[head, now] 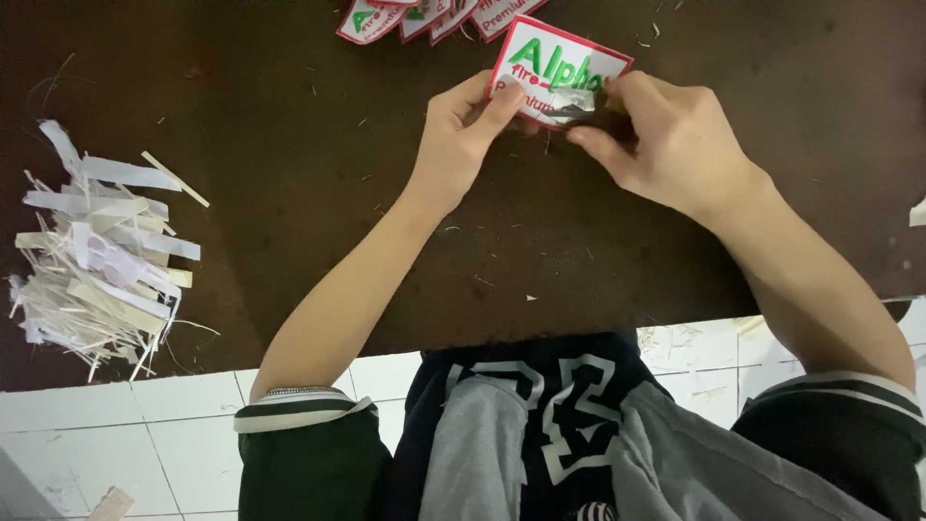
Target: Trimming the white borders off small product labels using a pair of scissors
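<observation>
Patch (pixel 555 68), a white embroidered one with a red border, lay on the dark desk (pixel 289 145) just below a row of like patches (pixel 424 17), left hand (pixel 461 135) pinching its near-left edge steady while the right hand (pixel 666 135) gripped a grey backing strip (pixel 569 99).

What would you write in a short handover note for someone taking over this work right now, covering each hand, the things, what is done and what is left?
Left hand: thumb pressed on the lower left edge of the patch, a red-bordered white one with green lettering.
Right hand: fingertips pinching a small greyish piece at the patch's lower edge; whether it is backing or trim cannot be told.
Things: patch held just above the dark table. More patches lie at the far edge. A pile of white strips lies at the left.
Done: strips heaped aside.
Left: the held patch is in work.
</observation>
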